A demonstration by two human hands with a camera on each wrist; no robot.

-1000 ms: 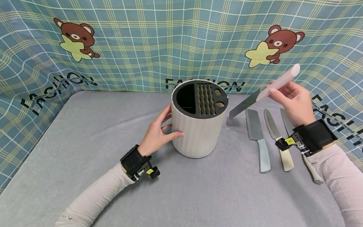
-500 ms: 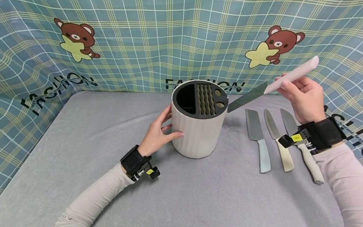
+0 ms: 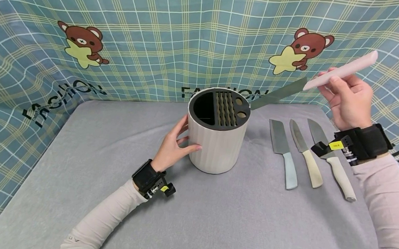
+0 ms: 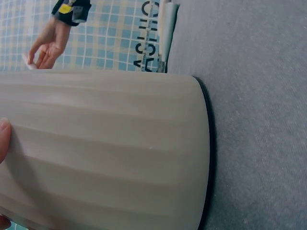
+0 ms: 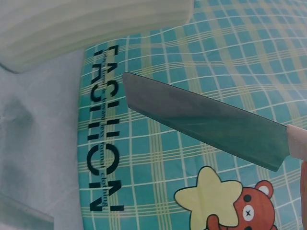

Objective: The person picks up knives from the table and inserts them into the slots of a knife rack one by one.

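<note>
In the head view my right hand pinches the pale pink handle of a kitchen knife between thumb and fingers. The knife is raised above the table and tilted, its tip low and left by the rim of a round white knife block. A gap between the blade and the block shows in the right wrist view. My left hand holds the block's left side, thumb in front and fingers towards the back. The block stands upright; its dark top has a large opening, wavy slots and two round holes.
Right of the block lie a cleaver with a light blue handle, a cream-handled knife and a wider knife with an off-white handle. A plaid curtain hangs behind the grey table.
My right hand has moved up and to the right with the knife, whose blade now lies flatter and higher. The left hand and the block have stayed put.
</note>
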